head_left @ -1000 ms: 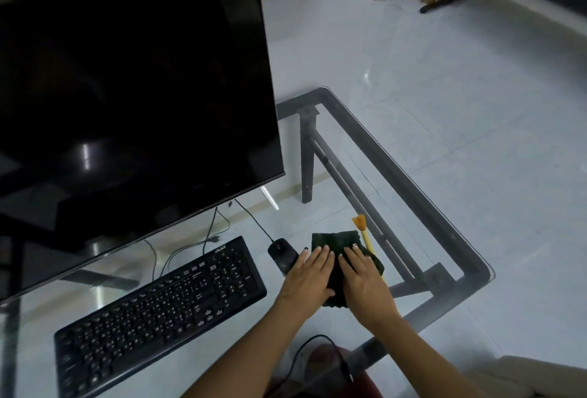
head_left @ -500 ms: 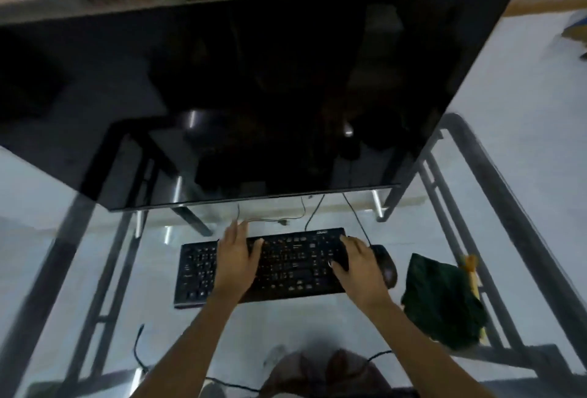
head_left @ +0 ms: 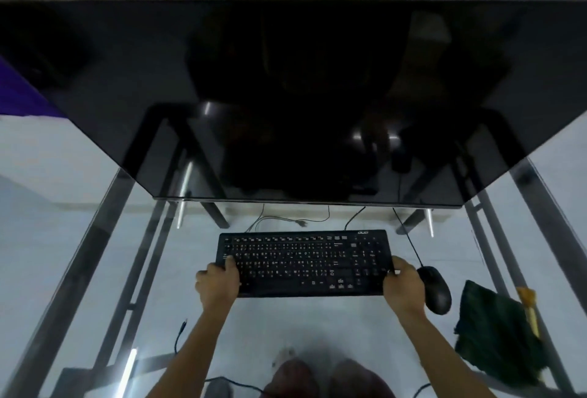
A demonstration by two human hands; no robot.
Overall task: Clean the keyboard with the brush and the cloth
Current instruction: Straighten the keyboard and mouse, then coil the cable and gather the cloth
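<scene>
Here both hands grip keyboard (head_left: pixel 303 262) ends (mouse (head_left: pixel 434 289) beside right).

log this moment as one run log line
left hand: grips keyboard left end | right hand: grips right end | cloth, brush: untouched, right of mouse

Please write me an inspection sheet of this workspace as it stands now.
Surface: glass table, dark frame.
Job's things: black keyboard flat, below the monitor; dark green cloth at right; brush along the cloth's right edge, partly hidden.
Clutter: mouse right of keyboard.
Hands: left hand grips keyboard's left end; right hand grips its right end.
Cables: mouse cable runs toward the monitor; loose leads behind the keyboard.
Surroundings: pale tiled floor; green object above the monitor, blurred.
</scene>
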